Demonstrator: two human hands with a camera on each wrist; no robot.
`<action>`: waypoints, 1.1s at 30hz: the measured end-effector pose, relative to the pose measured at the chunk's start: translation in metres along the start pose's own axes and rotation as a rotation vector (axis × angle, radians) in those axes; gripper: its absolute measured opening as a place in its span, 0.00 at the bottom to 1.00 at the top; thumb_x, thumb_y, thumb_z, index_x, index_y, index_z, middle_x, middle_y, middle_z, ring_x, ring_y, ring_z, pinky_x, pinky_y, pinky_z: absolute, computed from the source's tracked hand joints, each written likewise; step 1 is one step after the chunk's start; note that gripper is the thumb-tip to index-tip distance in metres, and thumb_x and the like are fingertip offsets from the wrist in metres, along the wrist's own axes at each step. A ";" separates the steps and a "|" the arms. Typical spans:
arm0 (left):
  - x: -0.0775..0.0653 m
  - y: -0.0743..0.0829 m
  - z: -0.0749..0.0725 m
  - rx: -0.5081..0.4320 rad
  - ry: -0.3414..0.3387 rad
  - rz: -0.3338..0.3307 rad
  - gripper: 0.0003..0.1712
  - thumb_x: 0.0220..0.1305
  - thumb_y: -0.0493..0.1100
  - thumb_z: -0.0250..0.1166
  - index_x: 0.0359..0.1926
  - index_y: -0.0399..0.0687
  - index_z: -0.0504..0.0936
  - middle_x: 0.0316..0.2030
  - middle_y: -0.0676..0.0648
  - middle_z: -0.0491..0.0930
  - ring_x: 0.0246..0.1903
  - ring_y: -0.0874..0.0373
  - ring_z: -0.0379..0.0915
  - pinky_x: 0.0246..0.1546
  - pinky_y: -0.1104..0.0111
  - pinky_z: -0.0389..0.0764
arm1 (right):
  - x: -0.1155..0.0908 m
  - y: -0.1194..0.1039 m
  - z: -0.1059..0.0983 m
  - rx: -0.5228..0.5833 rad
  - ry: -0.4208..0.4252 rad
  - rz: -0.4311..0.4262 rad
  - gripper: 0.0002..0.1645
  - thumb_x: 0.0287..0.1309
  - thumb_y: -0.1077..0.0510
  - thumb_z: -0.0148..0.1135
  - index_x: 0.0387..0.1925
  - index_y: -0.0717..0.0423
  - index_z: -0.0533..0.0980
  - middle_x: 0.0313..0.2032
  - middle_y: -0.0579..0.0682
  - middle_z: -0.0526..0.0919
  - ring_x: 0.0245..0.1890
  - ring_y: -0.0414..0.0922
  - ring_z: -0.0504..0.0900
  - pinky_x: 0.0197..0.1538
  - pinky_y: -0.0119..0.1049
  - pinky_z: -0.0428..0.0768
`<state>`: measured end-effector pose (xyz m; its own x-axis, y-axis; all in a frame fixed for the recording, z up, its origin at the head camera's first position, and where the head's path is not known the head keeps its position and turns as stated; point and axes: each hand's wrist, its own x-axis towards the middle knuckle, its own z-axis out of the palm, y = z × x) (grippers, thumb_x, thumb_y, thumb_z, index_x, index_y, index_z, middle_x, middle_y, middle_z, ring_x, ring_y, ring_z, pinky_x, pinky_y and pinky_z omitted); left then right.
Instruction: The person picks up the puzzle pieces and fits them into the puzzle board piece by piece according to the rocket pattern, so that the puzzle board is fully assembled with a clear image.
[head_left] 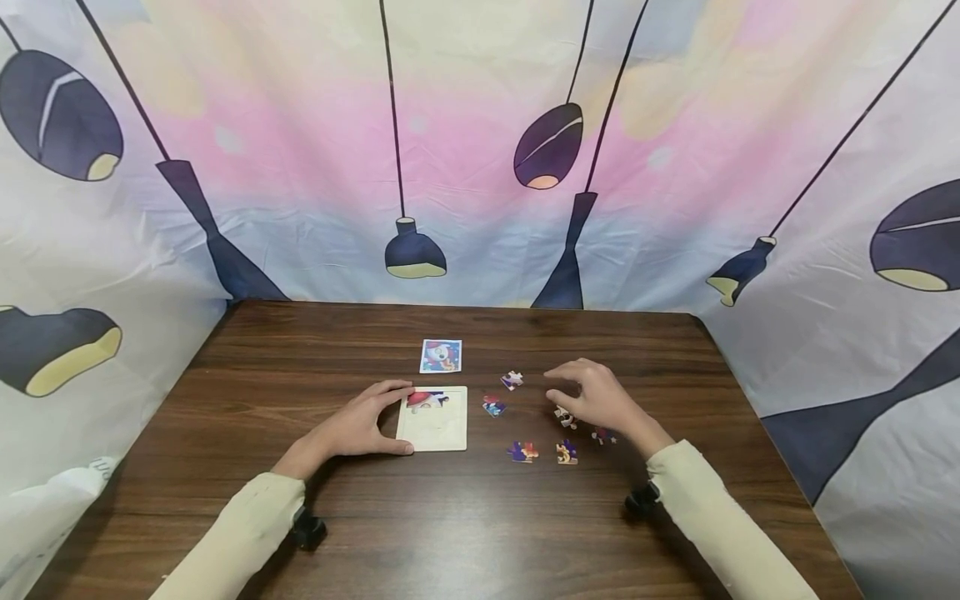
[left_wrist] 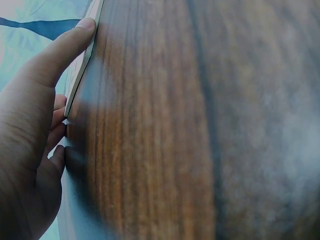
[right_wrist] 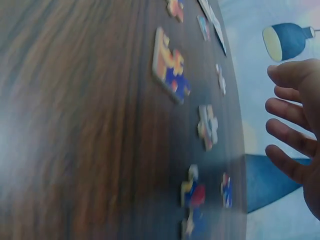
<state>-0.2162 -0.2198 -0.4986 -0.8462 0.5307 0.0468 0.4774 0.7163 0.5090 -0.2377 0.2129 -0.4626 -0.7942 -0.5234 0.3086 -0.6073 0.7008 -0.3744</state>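
My left hand [head_left: 360, 422] holds the left side of a white square puzzle tray [head_left: 438, 433], fingers at its far corner and thumb at its near one. Joined picture pieces [head_left: 425, 401] lie in the tray's upper left part; the remaining bed shows pale. In the left wrist view the thumb [left_wrist: 70, 47] lies against the tray's edge. My right hand [head_left: 600, 398] hovers above loose jigsaw pieces, its fingers loosely bent with nothing between them. Just under it lies one piece [head_left: 565, 417], partly hidden. In the right wrist view, a purple and orange piece [right_wrist: 170, 65] lies away from the fingers.
Behind the tray lies a small picture card [head_left: 441, 356]. Other loose pieces are spread right of the tray, among them a purple-white one [head_left: 512, 380], a red-blue one [head_left: 493, 406] and a yellow-purple one [head_left: 567, 452]. A printed curtain [head_left: 480, 167] hangs behind the wooden table [head_left: 450, 533].
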 end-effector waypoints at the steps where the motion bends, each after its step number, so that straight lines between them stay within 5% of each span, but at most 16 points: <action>1: 0.000 0.000 0.000 0.000 0.003 0.002 0.62 0.47 0.77 0.73 0.75 0.47 0.68 0.74 0.45 0.63 0.72 0.42 0.60 0.65 0.41 0.68 | -0.003 0.002 -0.001 -0.004 0.007 0.003 0.21 0.65 0.49 0.69 0.55 0.54 0.85 0.51 0.51 0.87 0.49 0.50 0.84 0.49 0.50 0.82; 18: 0.000 0.002 -0.001 0.004 -0.004 -0.002 0.62 0.48 0.76 0.73 0.75 0.46 0.67 0.74 0.44 0.63 0.72 0.41 0.60 0.65 0.41 0.68 | -0.029 0.041 -0.016 -0.038 0.084 0.072 0.19 0.62 0.52 0.73 0.52 0.56 0.86 0.49 0.54 0.88 0.50 0.55 0.85 0.53 0.56 0.81; 33: -0.001 0.005 -0.002 -0.009 -0.008 -0.004 0.61 0.48 0.74 0.75 0.76 0.47 0.67 0.74 0.45 0.62 0.73 0.42 0.58 0.66 0.42 0.67 | -0.039 0.063 -0.014 -0.087 0.025 0.169 0.22 0.60 0.55 0.73 0.55 0.59 0.84 0.52 0.58 0.86 0.54 0.60 0.82 0.57 0.61 0.78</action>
<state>-0.2136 -0.2183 -0.4943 -0.8462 0.5315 0.0385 0.4723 0.7143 0.5164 -0.2445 0.2840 -0.4863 -0.8836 -0.3831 0.2692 -0.4600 0.8176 -0.3462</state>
